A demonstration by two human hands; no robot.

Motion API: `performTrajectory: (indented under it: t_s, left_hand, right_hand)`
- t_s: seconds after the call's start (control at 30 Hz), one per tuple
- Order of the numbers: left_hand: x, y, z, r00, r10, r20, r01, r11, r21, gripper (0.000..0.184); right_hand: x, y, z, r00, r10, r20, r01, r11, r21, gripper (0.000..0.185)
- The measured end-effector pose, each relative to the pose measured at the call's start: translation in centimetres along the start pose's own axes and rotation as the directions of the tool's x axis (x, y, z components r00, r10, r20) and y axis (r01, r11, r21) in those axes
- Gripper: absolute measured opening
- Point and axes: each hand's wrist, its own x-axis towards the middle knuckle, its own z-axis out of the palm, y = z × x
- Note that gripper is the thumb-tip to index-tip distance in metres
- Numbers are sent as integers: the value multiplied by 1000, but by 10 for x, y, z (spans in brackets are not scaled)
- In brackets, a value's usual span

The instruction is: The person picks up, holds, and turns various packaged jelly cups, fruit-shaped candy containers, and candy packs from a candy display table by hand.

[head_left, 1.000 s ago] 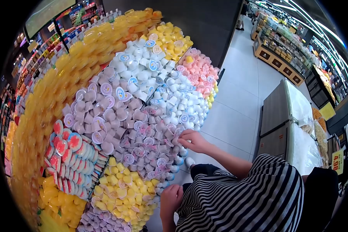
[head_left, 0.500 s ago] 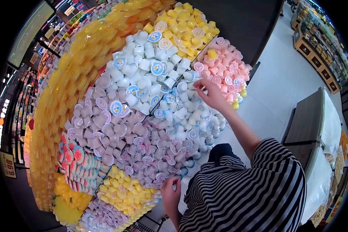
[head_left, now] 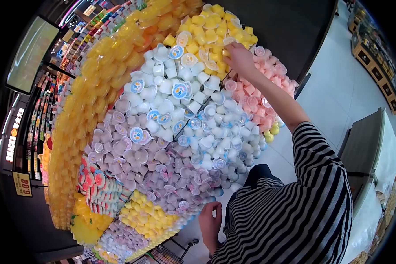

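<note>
My right hand (head_left: pixel 241 59) reaches over the far end of the display, its fingers bent around a yellow jelly cup at the edge of the yellow jelly cup pile (head_left: pixel 211 26). The fingertips are partly hidden. Just beside the wrist lie the pink jelly cups (head_left: pixel 255 99). White jelly cups (head_left: pixel 167 90) with some blue printed lids spread nearer to me, and purple-grey jelly cups (head_left: pixel 127 149) after them. My left hand (head_left: pixel 210 222) hangs by the near edge, thumb and fingers curled into a ring with nothing seen inside, apart from the cups.
A tall bank of large yellow jelly packs (head_left: pixel 75 119) borders the display on the left. A price sign (head_left: pixel 22 184) and a screen (head_left: pixel 33 55) stand beyond. Below is a shopping cart (head_left: pixel 163 255). White-covered bins (head_left: pixel 367 198) stand to the right.
My right hand has moved forward from above the white and pink cups to the yellow pile, and its fingers have closed in. My left hand stays low and curled. The view has shifted slightly.
</note>
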Motion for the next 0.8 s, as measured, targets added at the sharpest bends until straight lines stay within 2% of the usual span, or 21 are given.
performTrajectory:
  t_s: [0.1, 0.17, 0.23, 0.27, 0.33, 0.37, 0.4, 0.43, 0.47, 0.5, 0.53, 0.57, 0.63, 0.73, 0.8]
  left_hand:
    - [0, -16, -1, 998, 63, -23, -62, 998, 22, 11]
    - [1, -21, -5, 993, 118, -29, -116, 992, 48, 11]
    - [-2, -11, -8, 992, 101, -80, -105, 994, -37, 10]
    - [-3, -8, -11, 989, 103, -109, -114, 988, -100, 10]
    - [-6, -7, -12, 984, 90, -152, -129, 954, -272, 14]
    - [-5, -1, -9, 979, 90, -184, -142, 944, -298, 15]
    - [-3, 7, -6, 972, 89, -219, -159, 933, -324, 16]
    - [0, 12, -4, 963, 88, -253, -175, 922, -346, 18]
    - [6, 2, 3, 974, 119, -195, -182, 920, -347, 35]
    - [11, 4, 4, 958, 153, -244, -222, 931, -290, 41]
    - [19, 9, 5, 940, 188, -285, -257, 940, -226, 47]
    - [23, 11, 7, 921, 226, -318, -286, 945, -159, 54]
    - [23, 7, 21, 944, 213, -251, -277, 926, -255, 64]
    - [25, -13, 32, 960, 208, -187, -267, 883, -387, 71]
    - [24, -16, 34, 967, 195, -162, -249, 852, -460, 72]
  right_hand:
    - [2, 1, -15, 999, -29, -45, 30, 999, 29, 32]
    - [4, -3, -31, 1000, 12, -27, -11, 998, 65, 31]
    - [-2, -12, -48, 997, 66, -35, -60, 987, 147, 30]
    - [-9, -6, -46, 991, 44, -129, -12, 971, 238, 30]
    - [-40, -4, -46, 972, 235, 3, -206, 845, 493, 29]
    - [-67, -36, -67, 910, 369, 187, -391, 619, 682, 29]
    - [-103, -46, -64, 889, 320, 328, -441, 404, 802, 29]
    - [-138, -83, -88, 803, 284, 524, -594, 326, 735, 29]
    - [-181, -96, -87, 747, 137, 650, -663, 207, 719, 33]
    - [-220, -122, -95, 664, 93, 742, -745, 164, 646, 36]
    - [-260, -133, -92, 600, -19, 800, -791, 137, 596, 39]
    - [-287, -144, -93, 549, -139, 824, -787, 245, 566, 39]
    - [-321, -166, -103, 470, -235, 851, -805, 282, 522, 39]
    - [-333, -173, -115, 447, -204, 871, -837, 248, 488, 38]
    - [-329, -173, -123, 422, -211, 881, -830, 300, 470, 38]
